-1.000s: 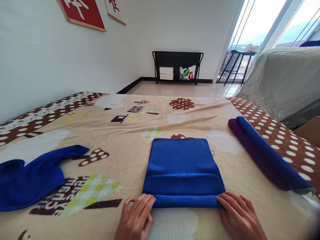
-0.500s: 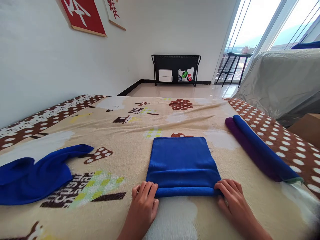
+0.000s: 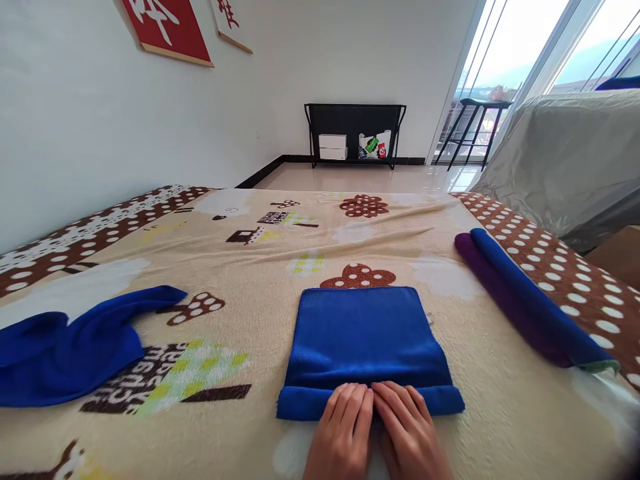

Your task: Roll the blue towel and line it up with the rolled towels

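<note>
A blue towel [image 3: 365, 333] lies flat on the patterned blanket [image 3: 280, 280], with its near edge rolled into a thick tube. My left hand [image 3: 345, 430] and my right hand [image 3: 407, 430] rest side by side on the middle of that roll, fingers together and pressed down on the cloth, fingertips pointing away from me. The two hands touch each other.
A crumpled blue towel [image 3: 65, 350] lies at the left. At the right lie a rolled purple towel [image 3: 505, 303] and a rolled blue towel [image 3: 535, 297] side by side. Beyond the blanket are a black rack [image 3: 355, 133], a stool [image 3: 480, 127] and a covered sofa [image 3: 570, 160].
Both hands have moved from the two ends of the roll to its middle. The roll is thicker and less of the flat towel shows.
</note>
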The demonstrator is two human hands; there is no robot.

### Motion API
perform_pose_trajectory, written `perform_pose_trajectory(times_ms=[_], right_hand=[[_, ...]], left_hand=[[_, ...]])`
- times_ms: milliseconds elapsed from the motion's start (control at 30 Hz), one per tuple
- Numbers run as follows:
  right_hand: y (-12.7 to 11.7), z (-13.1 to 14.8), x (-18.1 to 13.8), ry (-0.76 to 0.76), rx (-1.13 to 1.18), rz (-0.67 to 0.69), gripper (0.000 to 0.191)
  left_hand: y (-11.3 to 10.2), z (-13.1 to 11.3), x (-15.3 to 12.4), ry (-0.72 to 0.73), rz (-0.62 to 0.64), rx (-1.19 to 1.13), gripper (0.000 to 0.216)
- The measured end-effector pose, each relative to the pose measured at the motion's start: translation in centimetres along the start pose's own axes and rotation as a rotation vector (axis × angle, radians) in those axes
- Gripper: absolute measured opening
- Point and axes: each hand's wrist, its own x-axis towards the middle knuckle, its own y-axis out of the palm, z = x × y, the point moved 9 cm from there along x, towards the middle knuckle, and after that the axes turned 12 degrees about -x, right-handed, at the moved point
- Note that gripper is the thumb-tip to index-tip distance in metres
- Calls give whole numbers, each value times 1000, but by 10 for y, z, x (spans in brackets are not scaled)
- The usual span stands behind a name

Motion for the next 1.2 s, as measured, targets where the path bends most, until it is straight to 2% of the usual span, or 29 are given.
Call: perform_pose_trajectory(times_ms=[67,133,233,300,400,533,600,667,800,900,967,1100,1200], right_hand=[[7,-2,-1,-8,-39,54,39],[9,-22,-12,18,-130,120,40],[0,-64,-36,99,-265,152,52],[-8,-78,-44,153,-312,130,51],[-13,-61,-33,153,-287,63,44],[4,-6,4,8,-175,88,44],[15,1,13,-3,-181,144,44],[23,-13,10,56,-216,193,48],[19,-70,-22,217,-305,224,56],[8,-87,-33,220,-329,203,54],[1,-78,-25,185,-314,158,48],[8,-25,7,8,-214,160,43],[24,-9,15,-58,-218,233,48]], left_hand=[[7,3,-3,48,69,35,37],[2,24,-14,15,133,100,38],[-23,61,-35,-79,130,195,41],[-38,70,-40,-136,77,240,40],[-34,51,-27,-128,53,240,42],[5,6,4,34,151,148,48],[17,7,10,19,194,164,47],[16,26,7,-55,214,210,49],[-15,75,-17,-234,157,284,48],[-33,78,-23,-232,75,271,42],[-30,58,-15,-145,62,228,41],[2,15,10,11,157,136,46],[14,20,15,-39,208,143,49]])
